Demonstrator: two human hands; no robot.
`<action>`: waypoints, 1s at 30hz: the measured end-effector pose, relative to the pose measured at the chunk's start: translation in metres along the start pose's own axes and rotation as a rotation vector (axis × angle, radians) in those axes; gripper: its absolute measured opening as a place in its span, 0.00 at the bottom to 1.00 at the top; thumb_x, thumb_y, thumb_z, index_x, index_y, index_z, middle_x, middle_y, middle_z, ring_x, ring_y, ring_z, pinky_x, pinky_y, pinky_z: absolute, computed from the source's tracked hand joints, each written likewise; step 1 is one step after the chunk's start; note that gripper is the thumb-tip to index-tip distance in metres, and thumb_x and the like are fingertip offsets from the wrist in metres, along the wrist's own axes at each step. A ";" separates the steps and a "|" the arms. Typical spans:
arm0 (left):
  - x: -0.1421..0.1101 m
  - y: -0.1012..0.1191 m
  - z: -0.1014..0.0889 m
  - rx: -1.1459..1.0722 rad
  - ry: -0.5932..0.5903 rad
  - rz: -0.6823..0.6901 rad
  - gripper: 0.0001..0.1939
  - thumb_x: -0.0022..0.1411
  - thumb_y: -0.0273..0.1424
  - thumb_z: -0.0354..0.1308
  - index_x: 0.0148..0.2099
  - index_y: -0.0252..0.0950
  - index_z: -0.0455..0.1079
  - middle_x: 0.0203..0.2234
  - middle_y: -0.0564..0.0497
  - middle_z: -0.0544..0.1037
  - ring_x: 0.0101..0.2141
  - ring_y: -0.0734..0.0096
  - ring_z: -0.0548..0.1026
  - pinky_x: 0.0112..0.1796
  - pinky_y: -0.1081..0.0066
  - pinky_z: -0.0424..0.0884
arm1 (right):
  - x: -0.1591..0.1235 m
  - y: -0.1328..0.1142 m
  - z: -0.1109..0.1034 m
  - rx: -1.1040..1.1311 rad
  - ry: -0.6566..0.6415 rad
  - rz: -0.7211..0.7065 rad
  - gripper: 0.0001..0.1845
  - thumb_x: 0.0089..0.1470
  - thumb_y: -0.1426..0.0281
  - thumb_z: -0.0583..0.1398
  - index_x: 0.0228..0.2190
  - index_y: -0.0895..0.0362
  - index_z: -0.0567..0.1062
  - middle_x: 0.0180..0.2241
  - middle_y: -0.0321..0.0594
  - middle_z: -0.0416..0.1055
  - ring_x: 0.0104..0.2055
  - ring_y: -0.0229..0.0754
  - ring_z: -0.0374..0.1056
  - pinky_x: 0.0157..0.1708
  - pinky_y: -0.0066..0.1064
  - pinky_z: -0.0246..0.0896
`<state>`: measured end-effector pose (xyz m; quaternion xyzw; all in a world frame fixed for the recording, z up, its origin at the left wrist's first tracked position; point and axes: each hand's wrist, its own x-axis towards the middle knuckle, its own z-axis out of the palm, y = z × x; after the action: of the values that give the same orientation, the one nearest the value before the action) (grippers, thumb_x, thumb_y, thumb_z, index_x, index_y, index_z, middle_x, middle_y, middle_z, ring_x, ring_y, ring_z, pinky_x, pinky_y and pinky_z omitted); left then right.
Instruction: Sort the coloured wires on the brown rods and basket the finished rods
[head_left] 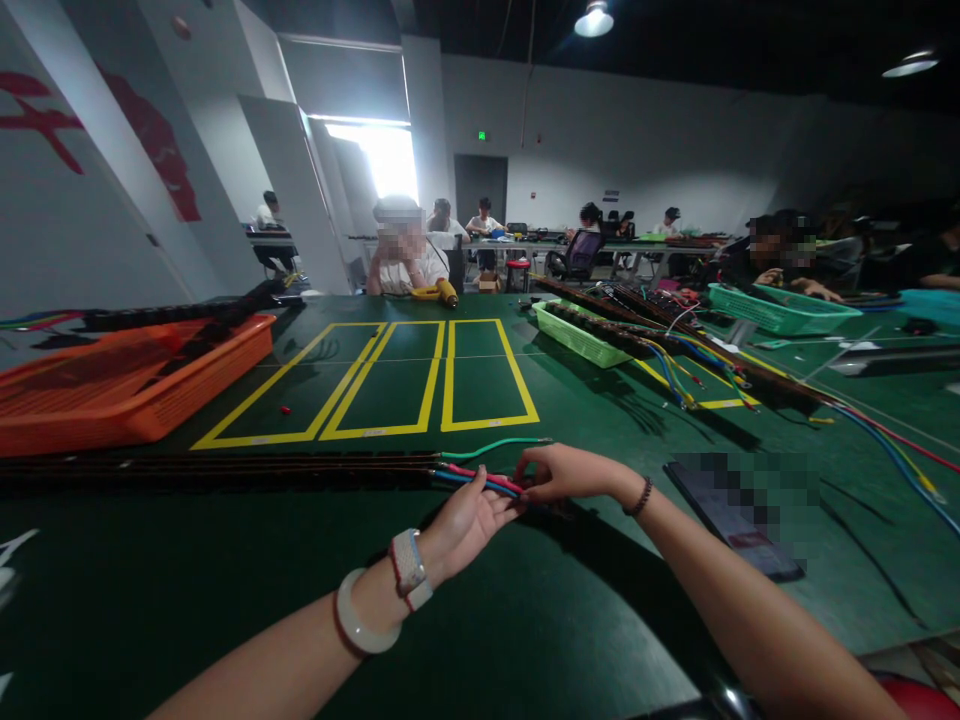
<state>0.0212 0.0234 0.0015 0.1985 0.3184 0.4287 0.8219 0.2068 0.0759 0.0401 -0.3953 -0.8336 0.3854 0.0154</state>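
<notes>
A long dark cable bundle lies across the green table, ending in red, blue and green wires. My left hand lies palm up under the wire ends, fingers curled round them. My right hand reaches in from the right and pinches the tips of the same wires. A single green wire curves free just behind my hands. A watch and a pale bangle sit on my left wrist, a bead bracelet on my right.
An orange basket stands at the left. Yellow tape rectangles mark the table middle. A green basket with cable bundles is at the right, a dark phone near my right forearm. People sit at the far edge and other tables.
</notes>
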 end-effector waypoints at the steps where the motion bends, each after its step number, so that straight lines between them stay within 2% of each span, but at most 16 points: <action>1: 0.000 0.000 0.000 -0.006 0.009 0.003 0.16 0.66 0.37 0.44 0.41 0.27 0.64 0.40 0.35 0.74 0.44 0.60 0.73 0.50 0.59 0.64 | 0.000 0.000 0.000 0.016 -0.014 -0.003 0.18 0.53 0.65 0.58 0.45 0.57 0.68 0.29 0.36 0.73 0.23 0.35 0.67 0.21 0.22 0.58; 4: 0.000 -0.001 0.000 0.002 0.039 0.030 0.17 0.66 0.37 0.44 0.42 0.27 0.64 0.41 0.35 0.74 0.43 0.60 0.74 0.50 0.58 0.65 | -0.001 0.000 -0.003 -0.014 0.053 -0.004 0.16 0.55 0.66 0.56 0.45 0.56 0.70 0.28 0.36 0.73 0.22 0.34 0.67 0.21 0.22 0.56; 8: -0.002 -0.001 0.002 0.033 0.044 0.032 0.19 0.67 0.37 0.41 0.40 0.25 0.66 0.38 0.34 0.75 0.41 0.59 0.75 0.47 0.61 0.67 | 0.003 0.007 -0.004 -0.196 0.323 -0.004 0.11 0.54 0.65 0.59 0.37 0.57 0.74 0.27 0.37 0.71 0.25 0.34 0.65 0.24 0.23 0.53; 13: -0.006 -0.002 0.005 0.005 0.141 0.028 0.17 0.67 0.35 0.41 0.31 0.31 0.63 0.27 0.40 0.76 0.31 0.64 0.76 0.37 0.66 0.70 | 0.017 0.024 0.004 -0.208 0.518 0.060 0.14 0.53 0.63 0.60 0.39 0.58 0.69 0.27 0.36 0.69 0.26 0.35 0.64 0.23 0.23 0.50; 17: -0.007 -0.003 0.005 -0.015 0.176 0.029 0.15 0.66 0.33 0.43 0.29 0.33 0.61 0.21 0.45 0.73 0.25 0.68 0.74 0.32 0.70 0.69 | 0.031 0.037 0.010 -0.176 0.602 0.061 0.15 0.54 0.63 0.60 0.40 0.57 0.64 0.27 0.34 0.69 0.26 0.35 0.64 0.23 0.23 0.51; 23: -0.007 -0.003 0.004 -0.020 0.151 0.048 0.14 0.66 0.32 0.43 0.28 0.33 0.60 0.22 0.45 0.73 0.27 0.67 0.74 0.33 0.69 0.69 | 0.035 0.041 0.012 -0.180 0.604 0.022 0.16 0.54 0.63 0.60 0.41 0.57 0.63 0.27 0.35 0.68 0.27 0.35 0.64 0.25 0.23 0.52; 26: -0.007 -0.002 0.005 -0.010 0.132 0.037 0.13 0.66 0.32 0.43 0.30 0.32 0.61 0.26 0.42 0.75 0.31 0.65 0.76 0.37 0.66 0.70 | 0.026 0.036 0.012 -0.220 0.547 -0.011 0.14 0.55 0.63 0.59 0.41 0.57 0.65 0.28 0.35 0.69 0.27 0.35 0.64 0.25 0.23 0.52; 30: -0.005 -0.001 0.003 -0.029 0.076 0.022 0.15 0.67 0.34 0.42 0.32 0.31 0.62 0.32 0.39 0.76 0.36 0.63 0.76 0.43 0.63 0.69 | 0.018 0.032 0.006 -0.223 0.442 0.038 0.15 0.52 0.59 0.60 0.37 0.57 0.71 0.29 0.37 0.71 0.28 0.35 0.64 0.25 0.23 0.52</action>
<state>0.0215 0.0188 0.0050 0.1739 0.3407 0.4496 0.8072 0.2133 0.0966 0.0097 -0.4849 -0.8398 0.1955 0.1464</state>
